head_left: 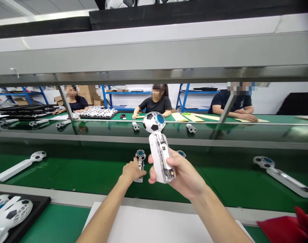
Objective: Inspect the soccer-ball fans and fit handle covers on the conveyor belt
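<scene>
My right hand (pixel 185 172) is closed around the white handle of a handheld fan (pixel 159 153), held upright above the belt. Its round head has a black-and-white football pattern with a blue disc, and the handle shows a see-through strip with inner parts. Farther away, my left hand (pixel 131 172) has its thumb and fingers around a second, similar fan (pixel 140 155) on the green belt. The fingers partly cover that fan's handle. Just behind my right hand, the head of another fan (pixel 181 154) shows, the remainder hidden.
More fans lie on the green belt (pixel 80 172), one at left (pixel 22 165) and one at right (pixel 282 175). A black tray (pixel 42 206) holds fans at near left; white sheet (pixel 154 224) before me, red cloth (pixel 282 229) at right. An overhead shelf (pixel 154 50) spans above; several people sit opposite.
</scene>
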The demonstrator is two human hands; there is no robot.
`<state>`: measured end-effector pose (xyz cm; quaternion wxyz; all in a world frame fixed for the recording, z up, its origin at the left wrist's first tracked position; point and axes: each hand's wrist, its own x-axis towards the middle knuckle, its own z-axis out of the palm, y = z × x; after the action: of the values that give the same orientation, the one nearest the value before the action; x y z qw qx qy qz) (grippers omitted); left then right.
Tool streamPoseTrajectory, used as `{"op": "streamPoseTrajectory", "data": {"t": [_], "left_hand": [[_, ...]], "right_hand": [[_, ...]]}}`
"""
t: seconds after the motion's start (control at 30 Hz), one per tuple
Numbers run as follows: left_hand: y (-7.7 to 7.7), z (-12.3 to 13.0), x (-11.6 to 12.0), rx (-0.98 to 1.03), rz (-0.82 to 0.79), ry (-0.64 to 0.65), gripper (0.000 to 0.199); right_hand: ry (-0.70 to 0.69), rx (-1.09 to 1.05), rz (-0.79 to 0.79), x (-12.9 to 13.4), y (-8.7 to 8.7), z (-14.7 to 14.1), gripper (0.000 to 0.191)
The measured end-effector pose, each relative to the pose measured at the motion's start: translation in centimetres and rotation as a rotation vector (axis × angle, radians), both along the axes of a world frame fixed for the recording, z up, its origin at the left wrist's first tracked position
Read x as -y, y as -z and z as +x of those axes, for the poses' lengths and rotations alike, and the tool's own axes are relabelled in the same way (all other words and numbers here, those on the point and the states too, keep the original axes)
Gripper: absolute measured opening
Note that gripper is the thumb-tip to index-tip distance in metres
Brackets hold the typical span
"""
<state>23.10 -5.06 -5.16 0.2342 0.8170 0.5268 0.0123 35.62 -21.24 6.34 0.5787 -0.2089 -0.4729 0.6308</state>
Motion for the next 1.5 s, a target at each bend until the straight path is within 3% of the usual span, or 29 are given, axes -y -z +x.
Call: {"op": "streamPoseTrajectory", "data": {"t": [0.13,0.47,0.73,0.9,1.0,1.13,1.23,1.33,1.5], "left_hand": [[0.1,-0.1,-0.1,0.024,0.018,-0.017,0.071],[0.0,-0.4,-0.6,0.03,-0.033,0.0,0.051],[0.3,0.0,-0.5,0.042,-0.091,0.016,0.034],[0.0,0.1,-0.4,0.115,-0.099,-0.021,0.024],[-0.3,-0.1,-0.3,0.251,-0.13,-0.057,0.024],[-0.9,-0.5,-0.8,0.517,-0.289,-0.111,0.026],[-1.8,-0.9,-1.3,0.741,-0.358,-0.2,0.04],[-3.5,-1.8,-1.5,0.975,-0.362,-0.263,0.048],[-7.3,-3.5,-0.7,1.337,-0.345,-0.288,0.036]], "right_hand": [[-0.038,-0.06,0.065,0.3,-0.3,-0.1,0.021],[0.111,0.149,0.095,1.5,-0.7,-0.4,0.035],[0.239,0.119,0.139,1.5,-0.7,-0.8,0.026],[0.237,0.12,0.143,1.4,-0.6,-0.8,0.027],[0.237,0.113,0.138,1.4,-0.6,-0.7,0.028],[0.23,0.126,0.145,1.5,-0.8,-0.6,0.025],[0.235,0.145,0.16,1.6,-0.9,-0.5,0.023],[0.252,0.162,0.171,1.7,-1.0,-0.4,0.024],[0.319,0.187,0.192,1.7,-0.9,-0.4,0.026]]}}
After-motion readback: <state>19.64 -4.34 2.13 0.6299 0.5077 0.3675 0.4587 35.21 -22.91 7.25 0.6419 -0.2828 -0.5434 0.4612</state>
